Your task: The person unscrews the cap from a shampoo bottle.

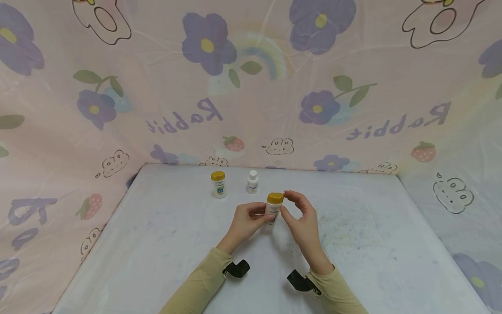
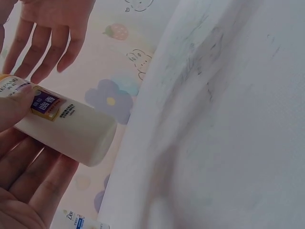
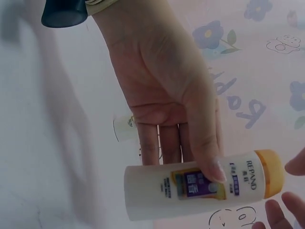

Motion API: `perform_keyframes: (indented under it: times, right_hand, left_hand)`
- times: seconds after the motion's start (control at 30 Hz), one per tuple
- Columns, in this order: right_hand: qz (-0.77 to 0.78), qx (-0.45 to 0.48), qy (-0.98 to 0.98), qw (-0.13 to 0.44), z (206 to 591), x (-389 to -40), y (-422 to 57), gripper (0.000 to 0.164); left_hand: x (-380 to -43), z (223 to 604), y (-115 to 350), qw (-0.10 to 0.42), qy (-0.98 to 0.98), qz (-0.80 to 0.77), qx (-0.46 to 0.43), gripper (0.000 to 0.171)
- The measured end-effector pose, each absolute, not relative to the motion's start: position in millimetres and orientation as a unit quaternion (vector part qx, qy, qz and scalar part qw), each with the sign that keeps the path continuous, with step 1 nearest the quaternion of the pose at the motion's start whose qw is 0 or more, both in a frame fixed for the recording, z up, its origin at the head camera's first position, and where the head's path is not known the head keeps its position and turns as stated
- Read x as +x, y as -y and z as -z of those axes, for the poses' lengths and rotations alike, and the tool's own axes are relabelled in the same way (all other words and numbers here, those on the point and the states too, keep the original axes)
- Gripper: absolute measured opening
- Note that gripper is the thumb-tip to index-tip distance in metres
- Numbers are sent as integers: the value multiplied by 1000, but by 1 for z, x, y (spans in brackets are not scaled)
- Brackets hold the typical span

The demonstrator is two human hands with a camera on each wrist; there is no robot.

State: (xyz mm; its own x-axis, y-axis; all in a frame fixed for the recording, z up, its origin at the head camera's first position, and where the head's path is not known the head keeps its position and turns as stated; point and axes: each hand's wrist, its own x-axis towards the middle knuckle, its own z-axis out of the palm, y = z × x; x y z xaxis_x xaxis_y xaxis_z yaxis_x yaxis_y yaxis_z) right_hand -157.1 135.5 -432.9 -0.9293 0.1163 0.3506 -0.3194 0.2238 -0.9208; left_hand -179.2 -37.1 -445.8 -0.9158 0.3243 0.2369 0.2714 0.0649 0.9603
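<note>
My left hand [image 1: 247,224] grips a white shampoo-style bottle [image 1: 273,210] with a golden-yellow cap [image 1: 275,198], its thumb across the front. In the right wrist view the label reads REPAND, and the left thumb presses beside a purple panel on the bottle [image 3: 147,193]. The left wrist view shows the bottle's [image 2: 88,136] base, with left fingers underneath. My right hand [image 1: 303,224] is beside the cap, thumb and fingers spread. Its fingertips [image 3: 276,214] appear slightly apart from the cap in the right wrist view.
Farther back on the white table [image 1: 176,244] stand another white bottle with a yellow cap [image 1: 218,186] and a small all-white bottle [image 1: 252,183]. A printed cloth [image 1: 251,100] with flowers and rabbits encloses the back and sides.
</note>
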Motion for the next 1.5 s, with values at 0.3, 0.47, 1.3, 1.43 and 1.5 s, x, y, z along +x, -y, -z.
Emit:
perform_keyframes:
  times: [0.3,0.47,1.3,1.43,1.5]
  right_hand:
    - [-607,47,770,190,433,-155,-135,33]
    - [-609,36,772,178,432,-156,-134,33]
    - [-603,40,779,167,437,-160,-131,40]
    - [-594,31,789,155,435,-159,-130,40]
    - [-592,30,791,152,428,-156,-128,39]
  left_hand:
    - [-181,446,38,17,-726,-659,196,30]
    - [-181,445,37,15,-727,-656,202,30]
    - [-180,450,36,47,-724,-658,199,29]
    - [-179,451,35,48,-723,-659,204,30]
    - [-178,451,34,48,-721,-659,207,30]
